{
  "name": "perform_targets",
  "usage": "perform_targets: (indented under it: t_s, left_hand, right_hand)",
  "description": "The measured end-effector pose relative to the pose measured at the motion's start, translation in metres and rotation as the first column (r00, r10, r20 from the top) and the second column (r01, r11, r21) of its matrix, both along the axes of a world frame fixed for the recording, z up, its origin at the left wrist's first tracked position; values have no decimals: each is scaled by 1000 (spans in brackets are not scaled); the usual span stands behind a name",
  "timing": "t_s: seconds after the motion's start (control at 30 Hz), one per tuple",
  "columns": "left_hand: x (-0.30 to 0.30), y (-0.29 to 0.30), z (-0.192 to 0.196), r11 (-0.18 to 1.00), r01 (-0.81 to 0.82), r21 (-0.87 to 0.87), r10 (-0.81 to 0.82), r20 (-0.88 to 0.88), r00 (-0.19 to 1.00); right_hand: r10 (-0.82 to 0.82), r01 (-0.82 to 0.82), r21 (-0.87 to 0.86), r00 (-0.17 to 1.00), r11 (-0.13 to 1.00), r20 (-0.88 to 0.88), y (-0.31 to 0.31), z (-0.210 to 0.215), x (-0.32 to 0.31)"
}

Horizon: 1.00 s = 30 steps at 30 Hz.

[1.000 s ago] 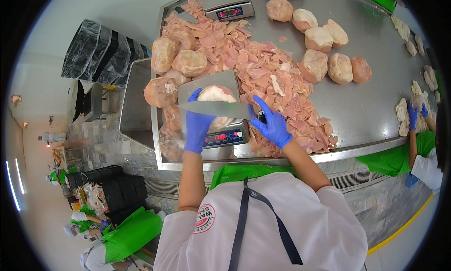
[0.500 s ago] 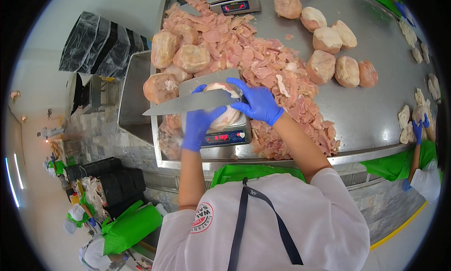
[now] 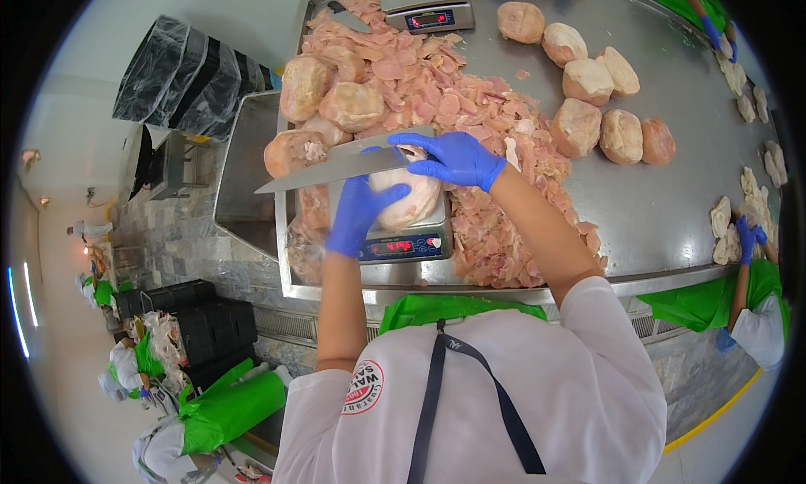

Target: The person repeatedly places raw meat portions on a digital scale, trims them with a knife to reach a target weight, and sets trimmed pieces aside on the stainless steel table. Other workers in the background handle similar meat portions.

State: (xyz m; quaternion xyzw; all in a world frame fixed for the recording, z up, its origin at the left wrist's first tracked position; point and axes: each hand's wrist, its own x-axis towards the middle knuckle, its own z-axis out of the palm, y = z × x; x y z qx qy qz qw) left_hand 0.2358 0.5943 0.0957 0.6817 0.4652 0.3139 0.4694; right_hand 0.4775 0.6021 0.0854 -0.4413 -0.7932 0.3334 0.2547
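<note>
The brushed steel table point(image 3: 672, 224) is seen largely covered by a wide heap of thin, glossy pink meat slices point(image 3: 470, 106), so much slicing is judged done, while rounded pale lumps point(image 3: 621, 136) at the far right and beside the heap point(image 3: 353, 106) are judged left uncut. On the small digital scale point(image 3: 403, 247) at the near edge a smooth, pale lump point(image 3: 411, 200) is cupped by the left hand point(image 3: 359, 211), fingers curled against it, and the right hand point(image 3: 457, 158), fingers closed, is wrapped round the handle of a long, flat steel knife point(image 3: 327, 169) held level over it.
</note>
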Motion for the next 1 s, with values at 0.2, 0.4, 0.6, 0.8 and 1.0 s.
perform_targets:
  t_s: [0.2, 0.4, 0.6, 0.8, 1.0]
  left_hand:
    - [-6, 2, -13, 937, -189, 293, 237, -140, 961]
    - [6, -27, -15, 857, -287, 428, 409, -226, 884]
    - [-3, -8, -36, 898, -334, 286, 364, -58, 929]
    - [-6, 4, -29, 937, -217, 274, 255, -109, 961]
    - [-4, 9, -30, 923, -285, 260, 312, -71, 947]
  right_hand:
    - [-124, 108, -147, 986, 983, -107, -31, -11, 0]
    - [-203, 199, -121, 979, 972, -19, -101, -33, 6]
    - [-236, 238, -38, 970, 971, 50, -114, -37, 8]
    - [-255, 267, 238, 964, 934, -81, -86, -45, -25]
    - [-284, 280, 88, 959, 956, 26, -81, -25, -37]
